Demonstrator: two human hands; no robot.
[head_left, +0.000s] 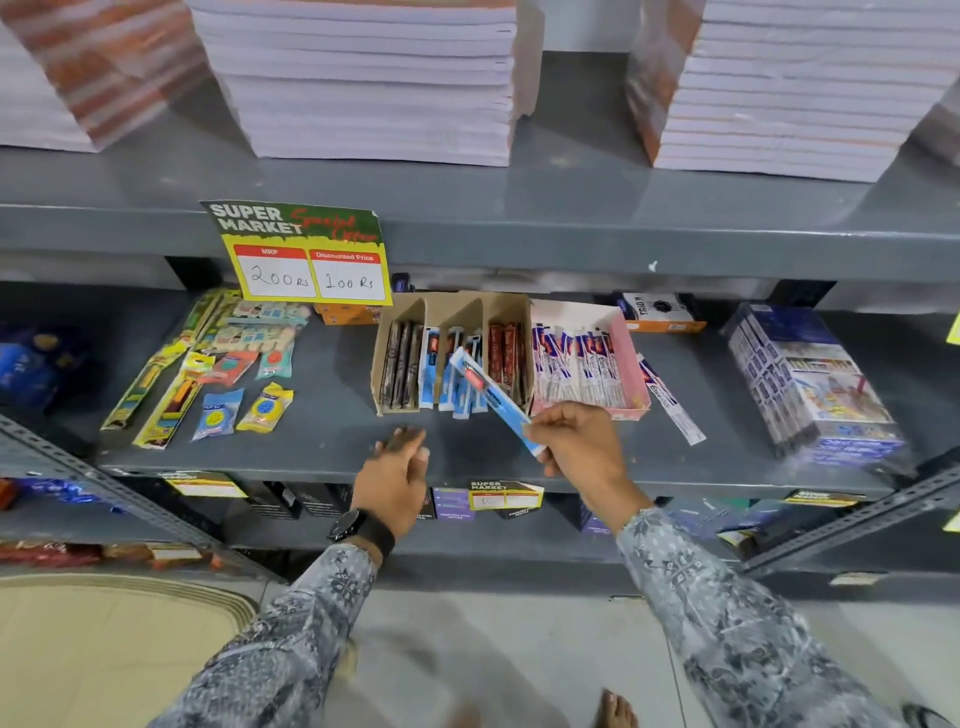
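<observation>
My right hand pinches the lower end of a blue and white pen packet. The packet slants up to the left, its top over the middle compartment of a brown cardboard box. That box holds dark packets on the left, blue ones in the middle and red-brown ones on the right. My left hand hovers at the shelf's front edge in front of the box. Its fingers curl round a small dark brown packet, which is blurred.
A pink box of white, blue and red packets stands right of the cardboard box, with one loose packet beside it. Yellow stationery packs lie left, a blue boxed pack right. A price sign hangs from the shelf above, which carries paper stacks.
</observation>
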